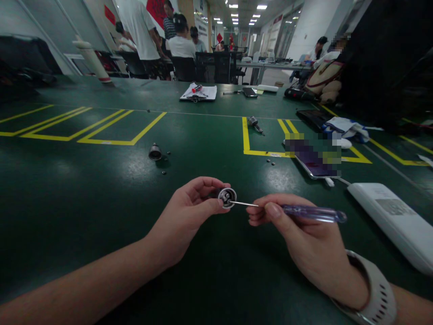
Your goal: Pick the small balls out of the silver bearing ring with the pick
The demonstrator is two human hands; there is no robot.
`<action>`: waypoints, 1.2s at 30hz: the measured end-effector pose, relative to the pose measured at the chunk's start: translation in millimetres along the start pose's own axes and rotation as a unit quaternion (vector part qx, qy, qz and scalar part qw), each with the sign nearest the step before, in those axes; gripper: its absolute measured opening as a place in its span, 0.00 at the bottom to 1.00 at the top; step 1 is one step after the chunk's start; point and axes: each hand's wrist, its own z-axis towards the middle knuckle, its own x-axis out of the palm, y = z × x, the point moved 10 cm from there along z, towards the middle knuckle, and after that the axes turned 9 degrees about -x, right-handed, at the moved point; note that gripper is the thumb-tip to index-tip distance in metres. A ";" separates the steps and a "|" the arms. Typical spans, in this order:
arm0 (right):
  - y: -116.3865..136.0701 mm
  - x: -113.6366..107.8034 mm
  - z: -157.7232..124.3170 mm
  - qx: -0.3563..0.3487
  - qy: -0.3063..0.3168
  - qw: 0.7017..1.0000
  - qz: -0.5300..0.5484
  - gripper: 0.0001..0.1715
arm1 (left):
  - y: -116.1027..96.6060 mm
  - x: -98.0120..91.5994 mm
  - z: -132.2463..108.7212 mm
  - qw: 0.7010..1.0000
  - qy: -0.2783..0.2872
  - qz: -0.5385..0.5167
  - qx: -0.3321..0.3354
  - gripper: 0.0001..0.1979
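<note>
My left hand [189, 210] pinches a small round metal part [227, 197] between thumb and fingers, its open face turned towards me. My right hand [297, 234] grips a screwdriver [304, 212] with a clear purple handle. The thin shaft's tip sits inside the metal part. Both hands hover just above the dark green table [84, 198]. A pale watch band wraps my right wrist.
A cone-shaped metal piece [155, 152] and tiny screws [163, 172] lie left of centre. A phone [316, 162], a white flat device [395, 223], another metal part [253, 122], a clipboard [199, 92] and a second phone [249, 91] lie farther out. People sit at tables beyond.
</note>
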 end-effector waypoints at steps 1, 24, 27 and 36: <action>6.1 0.9 -0.7 -0.027 0.009 0.999 -0.044 0.07 | 0.2 1.8 -0.9 1.000 0.003 0.009 0.001 0.12; 52.0 37.0 -14.3 -0.231 0.157 0.915 -0.291 0.15 | -9.7 6.7 -10.1 0.994 -0.033 0.079 0.062 0.03; 47.1 41.0 -17.7 -0.231 0.182 0.906 -0.304 0.16 | -9.8 6.5 -8.4 0.994 -0.035 0.081 0.063 0.02; 38.0 15.3 -1.2 -0.126 0.083 0.960 -0.237 0.08 | -9.1 7.9 4.3 0.995 0.028 0.084 0.043 0.16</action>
